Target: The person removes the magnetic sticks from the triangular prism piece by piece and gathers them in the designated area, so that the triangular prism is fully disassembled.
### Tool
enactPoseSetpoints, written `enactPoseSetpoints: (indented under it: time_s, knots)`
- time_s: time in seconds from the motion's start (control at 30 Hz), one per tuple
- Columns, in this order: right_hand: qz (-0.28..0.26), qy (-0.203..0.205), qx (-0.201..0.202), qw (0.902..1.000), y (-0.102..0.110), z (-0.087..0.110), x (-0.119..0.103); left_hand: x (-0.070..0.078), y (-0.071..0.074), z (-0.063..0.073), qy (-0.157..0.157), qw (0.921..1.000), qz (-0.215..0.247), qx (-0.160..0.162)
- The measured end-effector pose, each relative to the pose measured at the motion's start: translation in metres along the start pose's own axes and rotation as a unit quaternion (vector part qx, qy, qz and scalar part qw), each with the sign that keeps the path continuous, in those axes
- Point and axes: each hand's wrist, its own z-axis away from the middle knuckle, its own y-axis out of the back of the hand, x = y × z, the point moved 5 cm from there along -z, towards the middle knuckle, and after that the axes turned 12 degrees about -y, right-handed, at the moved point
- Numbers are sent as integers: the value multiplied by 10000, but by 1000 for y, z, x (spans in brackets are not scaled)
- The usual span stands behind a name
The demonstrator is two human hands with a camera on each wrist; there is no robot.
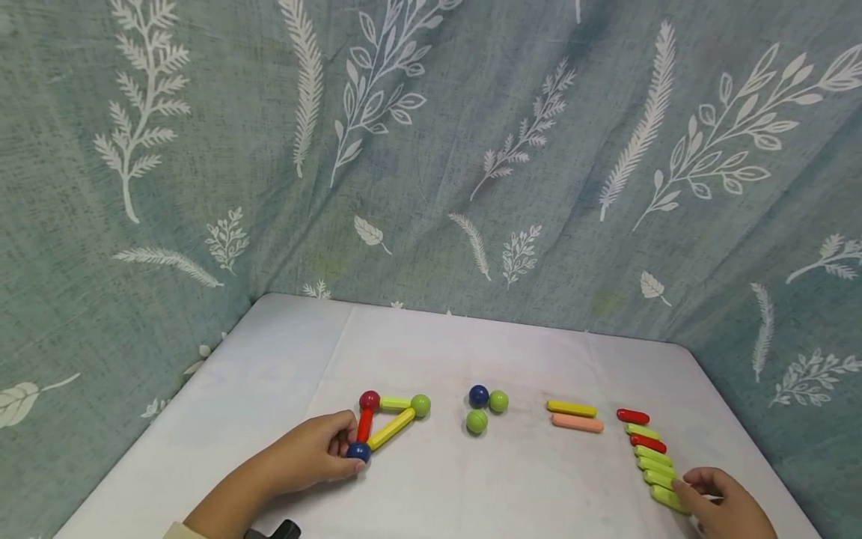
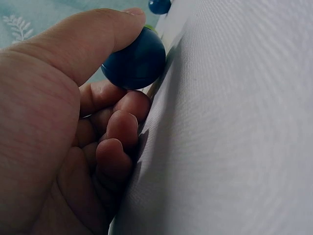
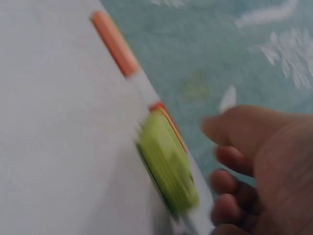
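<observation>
In the lower left, the left hand (image 1: pixel 322 454) pinches the blue ball (image 1: pixel 360 451) of the rod triangle (image 1: pixel 392 429), seemingly steadying that corner; lower right, the right hand (image 1: pixel 730 506), loosely curled, holding nothing, is beside lime rods (image 1: pixel 658 479) probably lined up for easy picking.

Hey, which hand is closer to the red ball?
The left hand. It holds a blue ball at the other end of the red stick from the red ball. The right hand is across the table, beside the row of red and green sticks.

The left grip (image 1: pixel 315 453) pinches a blue ball (image 1: pixel 360 451), and the right grip (image 1: pixel 729 507) is beside 7 lined-up rods (image 1: pixel 653 456).
</observation>
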Motion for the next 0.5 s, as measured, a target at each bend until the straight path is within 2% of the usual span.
enactPoseSetpoints:
  time_s: [0.13, 0.2, 0.3, 0.4, 0.5]
  knots:
    - [-331, -84, 700, 9970, -9, 24, -26, 2, 2, 0, -3, 10000, -35, -1]
    - [-412, 28, 773, 9962, -17, 39, -43, 3, 2, 1, -12, 10000, -58, -7]
    - [-247, 418, 502, 9976, -34, 59, -69, 4, 3, 1, -53, 10000, -22, 4]
    - [56, 873, -60, 9961, -58, 78, -92, 4, 2, 1, -114, 9999, -30, 1]
    - [393, 1198, -616, 9901, -85, 95, -111, 2, 1, 0, -117, 9999, -39, -15]
